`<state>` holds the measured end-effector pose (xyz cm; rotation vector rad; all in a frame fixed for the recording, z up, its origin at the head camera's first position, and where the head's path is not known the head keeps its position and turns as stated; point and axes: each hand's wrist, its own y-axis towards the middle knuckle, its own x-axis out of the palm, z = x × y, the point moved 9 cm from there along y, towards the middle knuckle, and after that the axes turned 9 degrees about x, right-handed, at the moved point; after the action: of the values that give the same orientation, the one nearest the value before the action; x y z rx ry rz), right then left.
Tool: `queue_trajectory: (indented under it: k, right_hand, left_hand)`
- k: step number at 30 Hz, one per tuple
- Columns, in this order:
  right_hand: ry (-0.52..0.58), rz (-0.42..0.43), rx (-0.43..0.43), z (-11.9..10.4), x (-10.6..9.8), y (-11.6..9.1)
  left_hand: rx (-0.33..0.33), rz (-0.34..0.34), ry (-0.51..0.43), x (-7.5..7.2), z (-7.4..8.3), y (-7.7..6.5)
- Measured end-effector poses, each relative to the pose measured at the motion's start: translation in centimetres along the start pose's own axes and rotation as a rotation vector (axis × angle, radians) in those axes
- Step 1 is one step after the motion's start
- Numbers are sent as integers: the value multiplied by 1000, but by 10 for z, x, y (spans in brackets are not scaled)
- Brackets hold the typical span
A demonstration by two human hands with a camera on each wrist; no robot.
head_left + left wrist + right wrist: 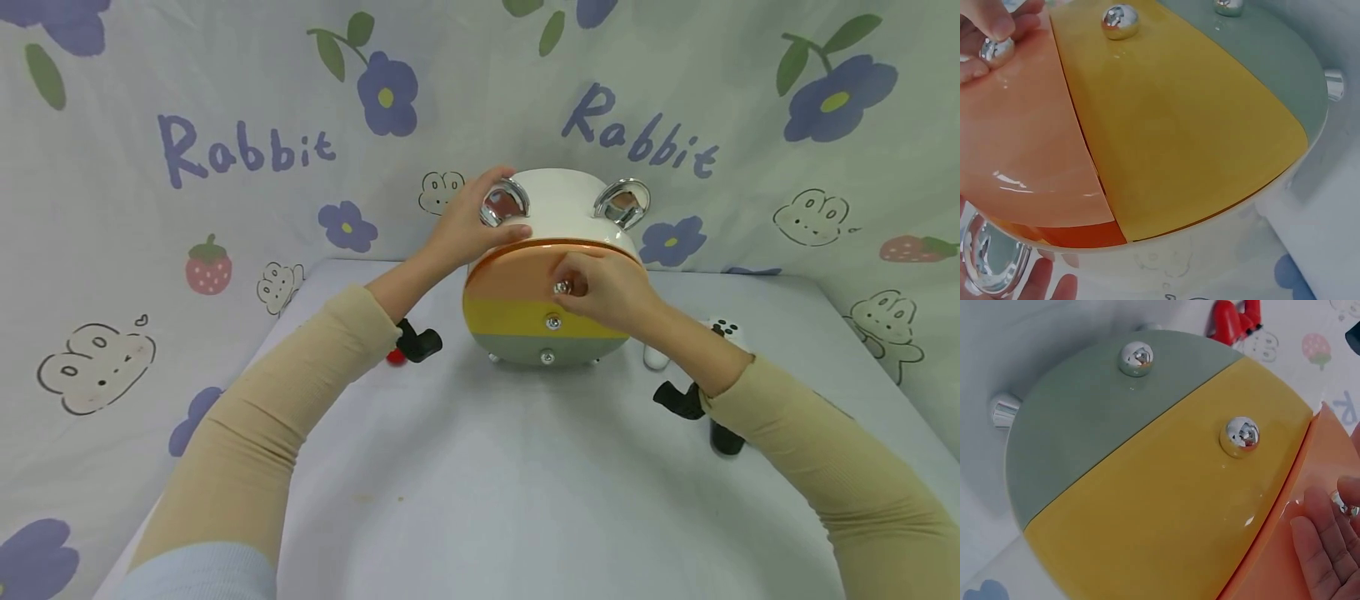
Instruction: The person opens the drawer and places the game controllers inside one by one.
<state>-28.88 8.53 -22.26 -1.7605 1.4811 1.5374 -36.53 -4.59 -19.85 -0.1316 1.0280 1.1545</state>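
Observation:
A small rounded drawer chest (561, 200) with a white top stands on the table. Its front has an orange drawer (510, 275), a yellow drawer (502, 317) and a green drawer (517, 350), each with a round silver knob. My left hand (467, 227) holds the shiny silver ear (996, 259) at the chest's left, thumb in front and fingers behind. My right hand (617, 289) pinches the orange drawer's knob (562, 287). That drawer sits slightly forward of the yellow one, with a gap showing along its top edge in the left wrist view.
A second silver ear (624, 204) is on the chest's right. A red object (1235, 322) lies left of the chest. To the right are a white item with black spots (726, 327) and a dark object (726, 438). A printed cloth (480, 100) hangs behind.

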Motion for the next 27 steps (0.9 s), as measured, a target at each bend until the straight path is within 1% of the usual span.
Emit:
queue_trajectory:
  k: [6, 9, 17, 23, 27]
  right_hand:
    - [31, -39, 16, -3, 2, -5]
    - [44, -46, 8, -6, 2, -9]
    - [63, -24, -17, -12, -2, -17]
    - [105, -43, -7, -12, -1, -25]
    - [99, -34, -17, -14, -3, -30]
  left_hand:
    - [7, 5, -4, 0, 1, -1]
    - [11, 8, 0, 0, 2, -1]
    - [13, 9, 3, -1, 3, -2]
    - [21, 11, -1, 0, 3, -2]
    - [28, 14, 2, 0, 3, -2]
